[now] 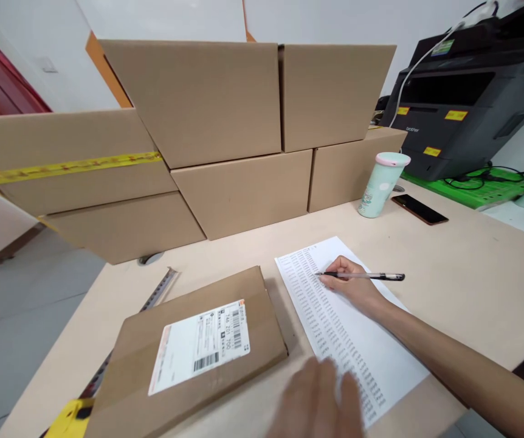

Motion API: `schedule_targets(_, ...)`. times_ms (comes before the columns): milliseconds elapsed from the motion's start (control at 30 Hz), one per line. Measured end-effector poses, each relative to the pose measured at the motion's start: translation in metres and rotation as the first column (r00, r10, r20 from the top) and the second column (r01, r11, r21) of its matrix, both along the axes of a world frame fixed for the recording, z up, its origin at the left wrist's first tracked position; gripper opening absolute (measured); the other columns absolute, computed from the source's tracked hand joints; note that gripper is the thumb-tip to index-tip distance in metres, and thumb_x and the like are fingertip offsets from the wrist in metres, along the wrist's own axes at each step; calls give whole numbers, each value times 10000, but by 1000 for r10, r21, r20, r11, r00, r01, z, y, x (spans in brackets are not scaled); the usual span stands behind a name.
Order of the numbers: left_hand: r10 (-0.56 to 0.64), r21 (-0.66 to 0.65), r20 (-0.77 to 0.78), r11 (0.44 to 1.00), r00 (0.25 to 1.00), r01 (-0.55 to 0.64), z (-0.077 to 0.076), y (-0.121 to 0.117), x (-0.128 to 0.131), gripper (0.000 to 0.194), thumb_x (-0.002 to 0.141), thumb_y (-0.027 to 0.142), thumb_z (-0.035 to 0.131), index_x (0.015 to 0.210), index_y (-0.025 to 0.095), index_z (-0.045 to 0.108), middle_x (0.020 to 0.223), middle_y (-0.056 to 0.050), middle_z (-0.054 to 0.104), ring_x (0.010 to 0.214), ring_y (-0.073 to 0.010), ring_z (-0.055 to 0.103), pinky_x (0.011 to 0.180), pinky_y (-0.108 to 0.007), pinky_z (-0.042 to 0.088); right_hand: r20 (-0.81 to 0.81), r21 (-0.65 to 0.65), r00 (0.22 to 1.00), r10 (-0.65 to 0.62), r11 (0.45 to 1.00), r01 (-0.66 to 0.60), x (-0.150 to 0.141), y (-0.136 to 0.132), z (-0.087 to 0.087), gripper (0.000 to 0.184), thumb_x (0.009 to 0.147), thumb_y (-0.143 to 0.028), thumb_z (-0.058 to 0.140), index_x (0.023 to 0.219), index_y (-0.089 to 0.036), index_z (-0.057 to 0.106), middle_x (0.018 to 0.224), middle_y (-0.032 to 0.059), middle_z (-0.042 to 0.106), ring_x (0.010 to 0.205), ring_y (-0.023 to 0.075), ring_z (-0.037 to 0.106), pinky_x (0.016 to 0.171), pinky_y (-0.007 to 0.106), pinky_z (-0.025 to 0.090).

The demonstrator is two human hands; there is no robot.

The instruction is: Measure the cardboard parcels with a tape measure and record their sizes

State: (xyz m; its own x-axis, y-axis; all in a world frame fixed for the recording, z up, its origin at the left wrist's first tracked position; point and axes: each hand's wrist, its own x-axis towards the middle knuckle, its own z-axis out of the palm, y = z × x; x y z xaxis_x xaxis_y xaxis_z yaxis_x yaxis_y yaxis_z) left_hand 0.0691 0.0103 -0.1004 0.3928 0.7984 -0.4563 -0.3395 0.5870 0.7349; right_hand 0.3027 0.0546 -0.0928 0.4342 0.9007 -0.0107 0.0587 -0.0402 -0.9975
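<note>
My right hand (351, 286) is closed around a black-and-clear pen (383, 276), its tip at the printed columns of a white paper sheet (357, 340). The sheet lies at a slant on the table. Low in the view, my left hand (319, 401) is blurred, with its fingers stretched out over the sheet's lower left edge and nothing visible in them. Whether it touches the paper I cannot tell. To the left lies a flat cardboard parcel (244, 383) with a white shipping label (202, 340) on top.
Cardboard boxes (193, 103) are stacked along the back. A yellow tape measure (68, 420), its blade (159, 289) extended, lies left of the parcel. A mint-green cup (379, 188) and a phone (419, 208) stand and lie at the back right, near a black printer (462, 97).
</note>
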Motion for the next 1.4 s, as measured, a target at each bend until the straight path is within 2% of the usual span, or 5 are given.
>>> schedule_targets(67, -101, 189, -12, 977, 995, 102, 0, -9, 43, 573, 684, 354, 722, 1202, 127, 630, 1238, -214, 595, 1323, -450, 303, 1072, -612, 234, -2, 4, 1000, -11, 1000, 11, 0, -1, -1, 358, 650, -415, 775, 705, -215, 484, 525, -60, 545, 496, 106, 476, 505, 254, 367)
schedule_targets(167, -194, 697, -477, 511, 857, 503, 1, -13, 87, 636, 868, 390, 451, 1303, -73, 474, 1384, -351, 397, 1324, -483, 279, 1055, -668, 138, 43, -2, 998, -53, 999, 53, 3, -4, -2, 349, 713, -420, 722, 675, -231, 431, 466, -78, 480, 436, 97, 416, 451, 243, 315)
schedule_targets(367, 381, 455, -829, 31, 410, 890, 5, 11, 96, 612, 860, 346, 534, 1344, -18, 445, 1343, -362, 436, 760, -350, 649, 626, -497, 495, 261, 44, 963, -64, 998, 55, 6, -2, -1, 260, 756, -311, 659, 637, -214, 450, 589, -58, 437, 517, 93, 389, 484, 237, 313)
schedule_targets(500, 594, 252, -775, -23, 216, 967, 7, 18, 93, 642, 832, 502, 537, 1302, 64, 523, 1355, -256, 498, 675, -235, 646, 596, -377, 525, 151, 16, 988, -36, 999, 34, 4, 0, -3, 275, 769, -369, 647, 671, -227, 433, 564, -60, 441, 496, 108, 409, 481, 251, 329)
schedule_targets(1400, 689, 253, -682, -96, 248, 963, 7, 20, 92, 692, 803, 576, 531, 1272, 68, 550, 1267, -228, 589, 645, -205, 643, 580, -330, 544, 423, -18, 903, -68, 996, 84, 4, -2, -5, 295, 745, -221, 554, 577, -228, 312, 563, -68, 316, 539, 109, 317, 508, 254, 271)
